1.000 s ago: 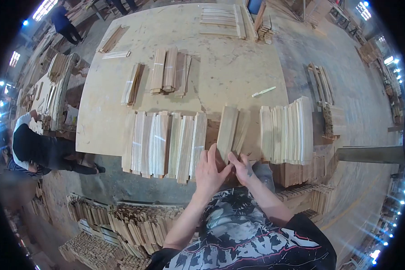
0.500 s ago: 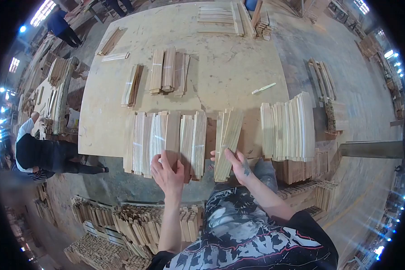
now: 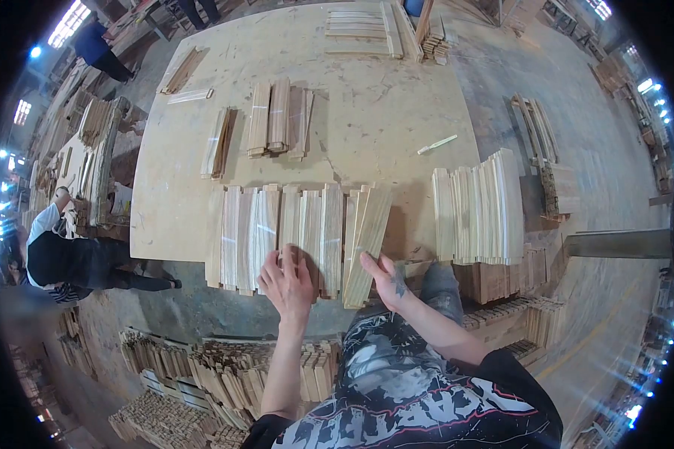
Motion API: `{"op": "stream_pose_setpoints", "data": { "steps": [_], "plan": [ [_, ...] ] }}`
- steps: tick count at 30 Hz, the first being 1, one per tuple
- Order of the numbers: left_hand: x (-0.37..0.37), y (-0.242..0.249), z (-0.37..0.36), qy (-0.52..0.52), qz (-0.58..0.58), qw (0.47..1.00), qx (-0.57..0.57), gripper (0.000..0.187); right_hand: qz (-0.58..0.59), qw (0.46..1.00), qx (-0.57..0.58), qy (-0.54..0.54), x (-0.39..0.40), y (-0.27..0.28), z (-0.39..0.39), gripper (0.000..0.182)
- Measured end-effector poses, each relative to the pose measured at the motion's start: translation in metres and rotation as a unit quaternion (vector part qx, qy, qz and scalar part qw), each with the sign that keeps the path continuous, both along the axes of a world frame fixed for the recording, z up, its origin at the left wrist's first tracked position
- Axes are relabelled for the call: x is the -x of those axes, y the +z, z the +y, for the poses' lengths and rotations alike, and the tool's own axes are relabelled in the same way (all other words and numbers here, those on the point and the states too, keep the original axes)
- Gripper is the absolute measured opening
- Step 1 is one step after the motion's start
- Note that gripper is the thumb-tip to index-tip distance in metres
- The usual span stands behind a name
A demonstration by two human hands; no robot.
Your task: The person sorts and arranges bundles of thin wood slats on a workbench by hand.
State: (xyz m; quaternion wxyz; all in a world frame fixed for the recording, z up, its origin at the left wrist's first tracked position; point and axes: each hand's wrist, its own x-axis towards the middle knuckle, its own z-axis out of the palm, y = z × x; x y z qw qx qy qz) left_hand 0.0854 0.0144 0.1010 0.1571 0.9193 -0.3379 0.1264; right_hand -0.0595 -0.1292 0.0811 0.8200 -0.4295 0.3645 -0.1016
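Note:
A long row of wooden slats [image 3: 240,232] lies side by side along the table's near edge. My left hand [image 3: 286,286] rests on the near part of this row, its fingers bent, apart and touching the slat faces. To the right, my right hand [image 3: 388,281] grips a small fanned bunch of pale wooden slats [image 3: 368,243], thumb on top. The bunch is tilted, its near end reaching past the table edge. Its left side lies against the right end of the row. The fingers under the bunch are hidden.
A second group of pale slats [image 3: 479,209] stands at the right edge. Farther back lie slat piles [image 3: 269,120] and a small white-handled tool [image 3: 436,144] on the table [image 3: 382,105]. Stacked wood [image 3: 225,374] is below left. A person [image 3: 67,251] is at the left.
The bunch in my right hand has moved left, closer to the row. My left hand has shifted slightly right. A lighter face shows where a brown slat lay under my left fingers.

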Motion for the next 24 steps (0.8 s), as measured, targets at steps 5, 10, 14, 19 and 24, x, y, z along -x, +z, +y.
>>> {"op": "stream_pose_setpoints", "data": {
  "steps": [5, 10, 14, 19, 24],
  "plan": [
    [0.005, -0.005, -0.003, -0.030, -0.031, 0.999, -0.001, 0.033, -0.008, 1.000, 0.008, -0.005, -0.008, 0.003, 0.007, 0.050],
    [0.014, 0.012, -0.004, -0.034, 0.044, 0.993, 0.100, 0.031, -0.007, 0.999, 0.032, 0.007, -0.006, 0.005, 0.002, 0.049],
    [0.043, 0.037, -0.024, -0.116, 0.214, 0.955, 0.169, 0.049, -0.023, 1.000, 0.013, -0.010, -0.004, 0.018, 0.004, 0.050],
    [0.047, 0.044, -0.038, -0.110, 0.267, 0.942, 0.170, 0.062, -0.058, 0.995, -0.078, -0.027, -0.009, 0.034, 0.000, 0.048],
    [0.033, 0.029, -0.028, -0.070, 0.363, 0.905, 0.212, 0.051, -0.044, 0.998, 0.038, 0.019, -0.023, 0.034, 0.001, 0.038]
  ]
}}
